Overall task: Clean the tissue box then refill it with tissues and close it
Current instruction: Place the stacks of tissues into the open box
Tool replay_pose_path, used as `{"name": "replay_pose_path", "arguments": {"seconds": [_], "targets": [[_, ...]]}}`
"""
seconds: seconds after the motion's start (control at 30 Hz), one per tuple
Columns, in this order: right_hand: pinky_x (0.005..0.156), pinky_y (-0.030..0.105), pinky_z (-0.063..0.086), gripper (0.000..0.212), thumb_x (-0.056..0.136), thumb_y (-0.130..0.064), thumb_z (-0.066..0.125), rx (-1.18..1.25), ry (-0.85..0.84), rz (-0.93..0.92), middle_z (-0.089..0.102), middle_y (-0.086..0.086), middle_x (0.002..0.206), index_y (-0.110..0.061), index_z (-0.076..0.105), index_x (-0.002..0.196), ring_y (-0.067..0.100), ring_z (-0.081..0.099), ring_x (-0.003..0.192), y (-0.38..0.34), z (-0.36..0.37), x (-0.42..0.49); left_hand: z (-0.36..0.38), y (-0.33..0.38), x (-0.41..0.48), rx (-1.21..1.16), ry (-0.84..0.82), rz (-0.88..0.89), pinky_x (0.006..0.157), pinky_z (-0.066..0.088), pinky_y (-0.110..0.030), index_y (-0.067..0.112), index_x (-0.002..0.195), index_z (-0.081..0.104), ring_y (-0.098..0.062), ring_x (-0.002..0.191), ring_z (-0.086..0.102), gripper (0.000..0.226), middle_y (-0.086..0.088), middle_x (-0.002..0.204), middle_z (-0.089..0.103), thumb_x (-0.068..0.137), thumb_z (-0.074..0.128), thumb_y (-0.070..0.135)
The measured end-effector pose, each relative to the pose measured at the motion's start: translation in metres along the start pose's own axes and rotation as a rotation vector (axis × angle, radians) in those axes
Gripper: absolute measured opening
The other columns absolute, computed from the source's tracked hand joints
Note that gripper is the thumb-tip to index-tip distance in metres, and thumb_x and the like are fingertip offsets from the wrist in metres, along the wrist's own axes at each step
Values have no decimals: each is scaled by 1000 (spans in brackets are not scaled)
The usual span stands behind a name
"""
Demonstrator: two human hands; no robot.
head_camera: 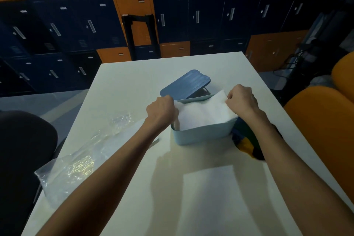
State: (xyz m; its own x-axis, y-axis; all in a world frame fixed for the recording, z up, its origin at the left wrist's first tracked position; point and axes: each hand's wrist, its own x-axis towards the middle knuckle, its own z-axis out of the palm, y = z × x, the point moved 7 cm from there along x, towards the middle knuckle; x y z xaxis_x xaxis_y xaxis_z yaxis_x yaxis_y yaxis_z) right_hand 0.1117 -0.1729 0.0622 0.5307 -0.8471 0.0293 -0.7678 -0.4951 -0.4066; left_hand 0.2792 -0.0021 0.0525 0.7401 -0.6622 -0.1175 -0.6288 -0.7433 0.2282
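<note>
A light blue tissue box (pixel 203 134) stands open on the white table (pixel 122 86). A stack of white tissues (pixel 203 113) sits in it, tilted up at the far right corner. My left hand (pixel 161 111) grips the stack's left end at the box rim. My right hand (pixel 242 99) pinches its far right end. The dark blue lid (pixel 184 83) lies tilted behind the box, leaning against its back edge.
A crumpled clear plastic wrapper (pixel 80 159) lies on the table's left side. A single white sheet (pixel 216 197) lies flat near me. A dark, yellow and green cloth (pixel 247 143) sits right of the box. Orange chairs stand at the right, lockers behind.
</note>
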Motion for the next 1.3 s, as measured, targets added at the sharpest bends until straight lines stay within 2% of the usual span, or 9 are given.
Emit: {"name": "replay_pose_path", "arguments": {"seconds": [0.2,0.37,0.47,0.57,0.7,0.8,0.97,1.1,1.3], "targets": [[68,35,50,12,90,-6,59,-89,-18,-3,63,16,95,0,63,100,27,58,77,-5,8,-3,1,8,-11,158,65,38,68,36,-33,5,108,57,-30,94,51,25,-13,115,46,84,63,12],[72,36,50,37,88,1,58,-146,67,-191,52,20,110,-5,48,123,30,56,91,-22,8,-9,-6,20,-14,274,237,211,72,32,-33,13,122,45,-29,103,46,45,-10,122,42,82,66,13],[74,40,52,40,87,7,50,-132,-80,-290,46,18,112,-7,50,124,31,55,89,-32,28,-12,-2,24,-12,390,162,338,78,25,-35,20,119,53,-27,108,46,32,-3,117,50,88,56,17],[67,32,42,24,87,9,44,-247,-219,-209,42,19,118,-3,53,107,30,51,83,-29,45,-11,6,17,-12,447,38,314,90,28,-43,23,117,59,-26,111,46,29,3,118,54,89,53,19],[62,30,36,26,88,8,47,-338,-245,-176,40,19,121,-1,55,111,19,40,64,-33,45,-9,16,14,-13,412,-79,252,96,27,-52,23,113,60,-28,113,45,27,2,121,50,88,50,17],[64,30,38,26,88,7,48,-346,-244,-179,41,18,119,-2,56,112,23,45,73,-34,47,-7,20,14,-13,390,-95,241,96,28,-55,21,113,59,-30,112,46,26,0,120,50,89,50,17],[72,40,55,20,88,-1,52,-142,-141,-168,57,18,103,1,58,108,32,61,83,-40,33,-6,3,2,-15,174,142,342,91,29,-45,26,117,56,-28,107,54,29,2,112,58,89,56,27],[76,45,56,17,87,-5,53,37,-6,-318,65,16,95,1,65,97,33,63,85,-83,10,-23,-22,-39,-16,-125,324,294,90,34,-40,29,123,52,-23,106,58,33,4,117,62,93,51,42],[74,25,49,20,92,-8,54,240,-75,-511,68,10,98,-3,68,106,17,60,83,-186,11,-66,-20,-129,-18,22,49,50,95,34,-48,26,133,45,-29,119,51,52,-6,135,50,90,54,54]]}}
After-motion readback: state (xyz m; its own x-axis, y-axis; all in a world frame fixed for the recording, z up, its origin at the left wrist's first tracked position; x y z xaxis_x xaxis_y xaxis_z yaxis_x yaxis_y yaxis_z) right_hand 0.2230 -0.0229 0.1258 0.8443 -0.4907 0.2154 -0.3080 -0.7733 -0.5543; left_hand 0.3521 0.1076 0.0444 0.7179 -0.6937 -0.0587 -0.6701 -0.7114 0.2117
